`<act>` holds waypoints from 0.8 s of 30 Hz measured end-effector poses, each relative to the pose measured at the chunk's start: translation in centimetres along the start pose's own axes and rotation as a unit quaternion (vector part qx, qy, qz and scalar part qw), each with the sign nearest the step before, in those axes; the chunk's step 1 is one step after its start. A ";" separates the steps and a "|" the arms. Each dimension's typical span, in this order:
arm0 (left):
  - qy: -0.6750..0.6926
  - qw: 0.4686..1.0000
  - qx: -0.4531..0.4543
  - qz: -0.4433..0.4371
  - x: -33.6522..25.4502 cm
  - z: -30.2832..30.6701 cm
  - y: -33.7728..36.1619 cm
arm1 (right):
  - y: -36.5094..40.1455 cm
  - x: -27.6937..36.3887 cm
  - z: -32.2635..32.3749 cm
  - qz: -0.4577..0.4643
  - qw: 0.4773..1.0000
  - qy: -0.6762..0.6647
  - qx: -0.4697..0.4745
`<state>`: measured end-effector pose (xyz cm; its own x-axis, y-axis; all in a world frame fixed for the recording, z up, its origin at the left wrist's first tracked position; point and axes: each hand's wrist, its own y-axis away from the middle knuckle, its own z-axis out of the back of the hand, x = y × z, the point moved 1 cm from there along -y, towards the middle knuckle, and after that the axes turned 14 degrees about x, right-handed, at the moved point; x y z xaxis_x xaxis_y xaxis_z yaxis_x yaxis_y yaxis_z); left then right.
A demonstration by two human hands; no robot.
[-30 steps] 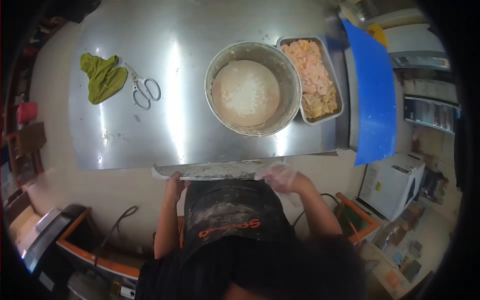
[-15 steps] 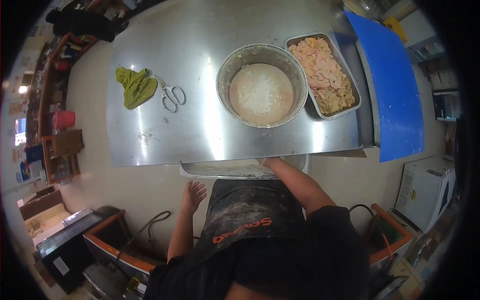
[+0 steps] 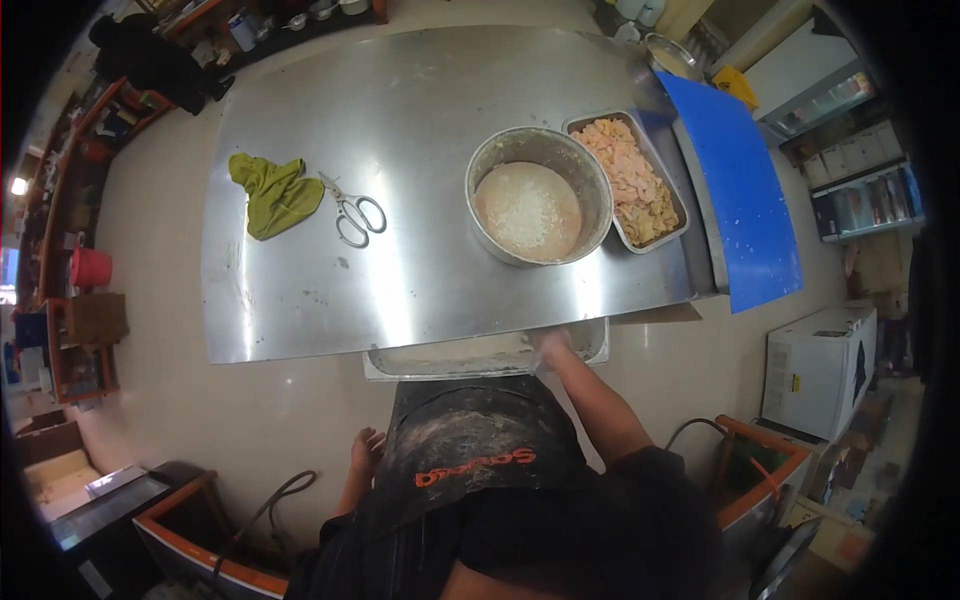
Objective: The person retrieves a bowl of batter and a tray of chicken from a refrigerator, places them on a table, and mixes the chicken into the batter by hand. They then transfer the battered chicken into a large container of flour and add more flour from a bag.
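Observation:
My right hand reaches into a pale, powder-dusted metal tray that sits partly under the table's front edge. Its fingers are blurred and partly hidden, so any hold cannot be made out. Low beside my apron, my left hand hangs in the air with fingers loosely apart and nothing in it. On the table, a deep round metal pot holds a pinkish-beige liquid with white powder heaped on top. Against its right side stands a rectangular metal pan full of raw meat pieces.
Scissors and a crumpled green cloth lie on the left of the steel table. A blue panel borders its right end. Beyond the far left corner is a person in dark clothing. Orange-edged units stand behind me.
The view has shifted, moving the pot and pan lower in the picture. My left hand has dropped closer to my body. My right hand has moved slightly and shows more at the tray.

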<state>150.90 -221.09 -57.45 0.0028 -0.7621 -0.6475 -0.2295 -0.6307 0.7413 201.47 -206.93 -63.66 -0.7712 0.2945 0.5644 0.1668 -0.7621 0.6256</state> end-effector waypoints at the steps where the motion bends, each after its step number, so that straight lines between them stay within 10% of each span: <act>1: -0.060 0.998 0.011 0.034 0.4 0.8 -0.1 | 1.1 -0.4 -0.2 0.041 0.995 -0.091 -0.018; 8: -0.496 0.865 0.077 -0.014 9.0 4.7 -4.3 | 9.2 3.5 2.8 0.051 0.818 -0.572 0.035; 13: -0.281 0.958 0.052 -0.022 9.2 4.3 -5.5 | 15.3 19.5 15.6 0.066 0.768 -0.636 0.037; 19: -0.194 0.980 0.049 -0.013 5.0 1.7 -5.3 | 13.9 27.5 28.4 0.164 0.938 -0.152 -0.266; 24: -0.104 0.994 -0.013 -0.011 -0.3 -2.0 -2.6 | 6.6 24.6 31.2 0.046 0.955 0.047 -0.288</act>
<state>153.39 -219.55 -58.80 -0.1933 -0.7027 -0.6847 -0.2067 -0.6530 0.7286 202.79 -186.71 -28.85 -0.8259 0.1786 0.5348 -0.1082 -0.9811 0.1606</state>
